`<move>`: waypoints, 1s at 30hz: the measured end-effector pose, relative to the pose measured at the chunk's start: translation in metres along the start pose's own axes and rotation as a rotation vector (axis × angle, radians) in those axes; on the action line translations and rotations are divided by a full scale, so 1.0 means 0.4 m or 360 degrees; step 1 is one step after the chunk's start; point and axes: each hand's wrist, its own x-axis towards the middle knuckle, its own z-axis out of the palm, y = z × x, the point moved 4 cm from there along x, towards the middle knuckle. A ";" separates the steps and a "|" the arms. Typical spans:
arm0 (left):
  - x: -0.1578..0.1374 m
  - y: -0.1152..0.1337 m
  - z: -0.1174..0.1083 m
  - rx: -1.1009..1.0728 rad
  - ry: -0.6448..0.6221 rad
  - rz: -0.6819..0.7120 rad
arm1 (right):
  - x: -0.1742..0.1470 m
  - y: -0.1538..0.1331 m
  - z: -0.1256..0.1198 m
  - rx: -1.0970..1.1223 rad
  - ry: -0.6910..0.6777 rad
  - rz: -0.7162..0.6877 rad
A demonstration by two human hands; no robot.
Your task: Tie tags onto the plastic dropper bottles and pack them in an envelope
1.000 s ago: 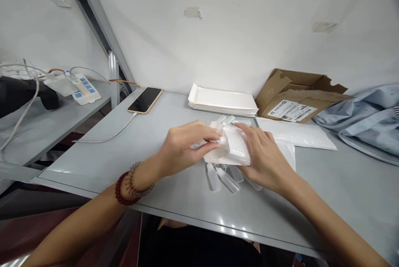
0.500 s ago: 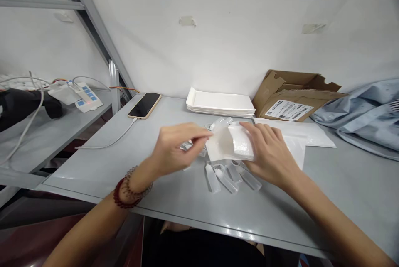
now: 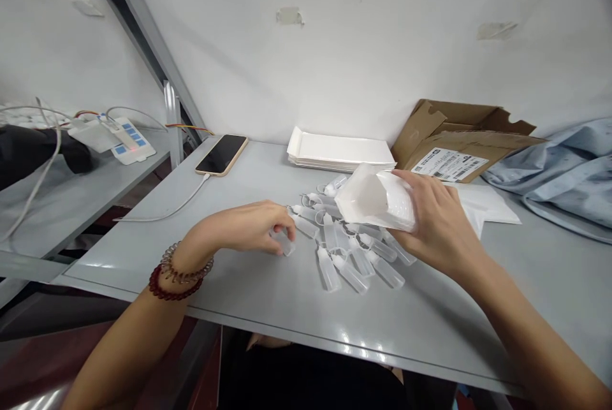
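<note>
My right hand (image 3: 433, 222) grips a white bubble mailer (image 3: 375, 199), its mouth spread wide and facing left. Below and left of it lies a loose pile of small translucent plastic squeeze bottles (image 3: 354, 254) with looped caps. At the pile's left edge, my left hand (image 3: 261, 228) curls its fingers around one such plastic bottle (image 3: 285, 242), whose far part the fingers hide. What is inside the mailer cannot be made out.
A stack of white mailers (image 3: 342, 148) lies against the wall beside an open cardboard box (image 3: 459, 139). More white packaging (image 3: 495, 204) and blue fabric (image 3: 564, 168) are on the right. A charging phone (image 3: 222, 155) lies at the left, its cable (image 3: 176, 211) trailing leftward.
My left hand has let go of the mailer's edge and moved left and down to a bottle. The mailer, in my right hand, has shifted right and gapes wider, uncovering more bottles.
</note>
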 end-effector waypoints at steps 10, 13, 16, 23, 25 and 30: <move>-0.032 0.070 -0.046 -0.0666 0.0362 0.0564 | -0.004 -0.103 0.027 -0.0090 -0.0128 -0.0258; -0.020 0.070 -0.040 -0.0676 0.0498 0.0481 | -0.003 -0.117 0.028 -0.0109 -0.0163 -0.0272; -0.004 0.068 -0.029 -0.0483 0.0713 0.0462 | -0.002 -0.115 0.028 -0.0108 -0.0159 -0.0259; 0.014 0.088 0.004 0.0211 0.1355 0.0584 | -0.003 -0.105 0.032 -0.0114 -0.0157 -0.0228; 0.010 0.099 0.011 0.0245 0.1400 0.0629 | -0.003 -0.104 0.033 -0.0115 -0.0165 -0.0219; -0.002 0.124 0.011 0.0013 0.1432 0.0784 | -0.001 -0.102 0.033 -0.0019 -0.0174 -0.0194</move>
